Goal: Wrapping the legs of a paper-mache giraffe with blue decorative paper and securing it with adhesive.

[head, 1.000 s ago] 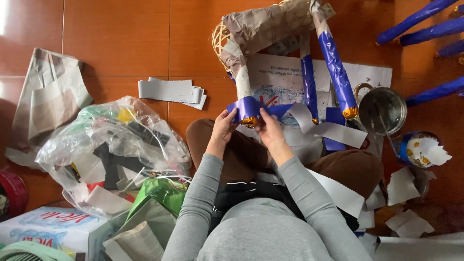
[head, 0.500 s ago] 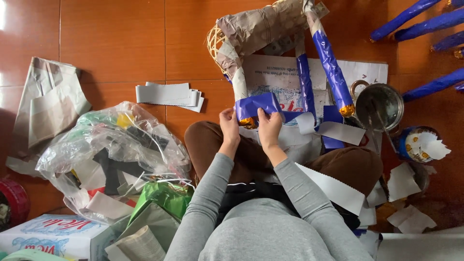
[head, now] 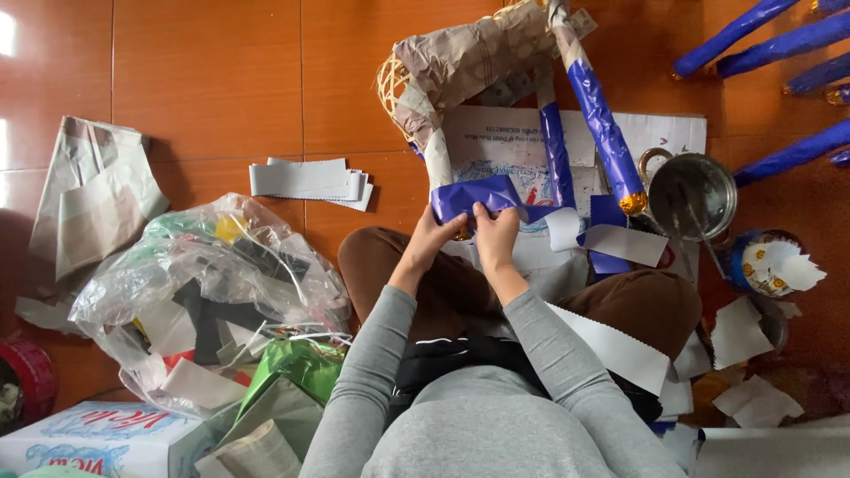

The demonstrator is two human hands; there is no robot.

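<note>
Orange tile floor, paper scraps all over. Left hand & right hand side by side, both pinching blue paper wrapped round a leg of the paper-covered wicker frame, just above the person's knees. Metal pot to the right, clear plastic bag to the left.
</note>
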